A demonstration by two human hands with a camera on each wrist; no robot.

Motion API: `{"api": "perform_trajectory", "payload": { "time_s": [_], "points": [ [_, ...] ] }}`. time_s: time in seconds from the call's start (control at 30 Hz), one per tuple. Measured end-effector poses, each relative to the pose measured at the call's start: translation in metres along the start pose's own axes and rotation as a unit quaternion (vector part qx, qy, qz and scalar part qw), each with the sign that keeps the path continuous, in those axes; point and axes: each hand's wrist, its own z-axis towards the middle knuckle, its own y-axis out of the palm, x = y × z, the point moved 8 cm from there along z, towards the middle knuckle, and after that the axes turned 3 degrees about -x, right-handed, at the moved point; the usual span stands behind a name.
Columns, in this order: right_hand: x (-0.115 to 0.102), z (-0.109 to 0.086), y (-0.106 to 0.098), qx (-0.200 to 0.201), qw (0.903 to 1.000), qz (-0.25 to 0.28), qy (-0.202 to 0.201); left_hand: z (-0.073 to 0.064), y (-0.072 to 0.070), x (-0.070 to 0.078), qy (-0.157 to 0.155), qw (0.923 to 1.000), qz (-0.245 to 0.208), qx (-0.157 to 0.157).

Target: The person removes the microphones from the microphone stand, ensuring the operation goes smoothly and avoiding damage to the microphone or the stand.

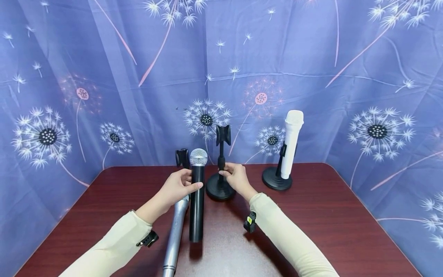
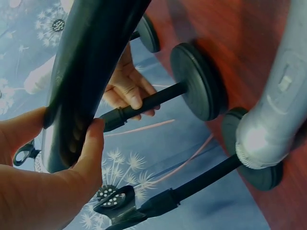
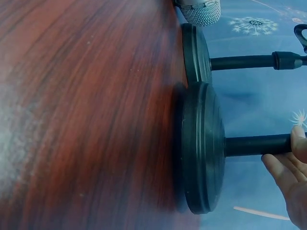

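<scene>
Between thumb and fingers, my left hand [image 1: 178,186] holds a black microphone [image 1: 197,200] with a silver mesh head, upright above the table. In the left wrist view its black body [image 2: 91,72] crosses in front of the stands. My right hand [image 1: 237,177] grips the pole of the middle black microphone stand [image 1: 221,189], just under its collar. That stand's clip [image 1: 223,134] at the top holds nothing. The right wrist view shows thumb and fingers around the pole [image 3: 256,144], with the round base [image 3: 204,148] on the table.
A silver microphone [image 1: 175,234] lies on the table left of the black one. Behind it stands another stand with a bare clip [image 1: 182,157], partly hidden. At the right, a white microphone [image 1: 292,142] sits in a stand [image 1: 277,180]. A blue dandelion curtain [image 1: 166,100] hangs behind the table [image 1: 332,215].
</scene>
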Motion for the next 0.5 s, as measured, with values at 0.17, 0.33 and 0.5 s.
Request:
{"api": "perform_trajectory", "payload": {
  "time_s": [0.17,0.33,0.5],
  "points": [
    [0.000,0.001,0.000,0.003,1.0000,-0.003,0.001,-0.001,0.006,-0.010,-0.019,0.9996,0.020,-0.005],
    [0.000,0.002,0.001,0.001,1.0000,-0.007,0.000,-0.003,0.015,-0.020,-0.042,0.9987,0.024,-0.014],
    [-0.003,0.003,0.001,0.000,1.0000,-0.005,0.001,-0.004,0.022,-0.029,-0.050,0.9982,0.028,-0.021]
  ]
}}
